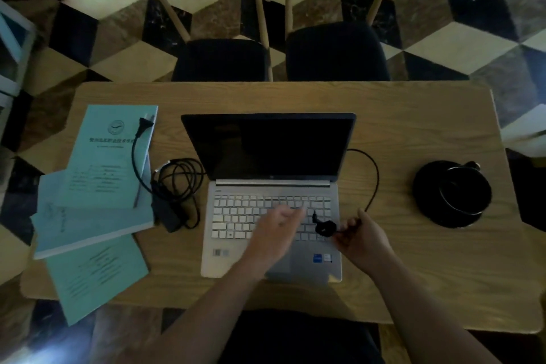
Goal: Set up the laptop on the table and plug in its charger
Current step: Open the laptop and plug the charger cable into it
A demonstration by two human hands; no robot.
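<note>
Laptop: our laptop sits open at the middle of the desk, screen dark, silver keyboard deck toward us.
Right hand: our right hand is pinched shut on the charger cable just behind its small black angled plug, which hovers over the right edge of the keyboard.
Left hand: our left hand is blurred above the keys; fingers look loosely spread and hold nothing.
Charger: the black power brick lies left of the laptop beside a loose cable coil, its wall plug resting on the pale blue booklets.
Risk, port: we judge the plug could miss or scrape the side socket, since the port is hidden from us.
Risk, cable: the cord loops behind the screen, so a tug may drag the brick or nudge the lid.
Risk, wall plug: it looks unconnected; charging would fail.
Materials: wood-grain desk with rounded corners; smooth metal-look deck; thin rubbery cord; matte paper covers; a round black object sits well apart at right.
</note>
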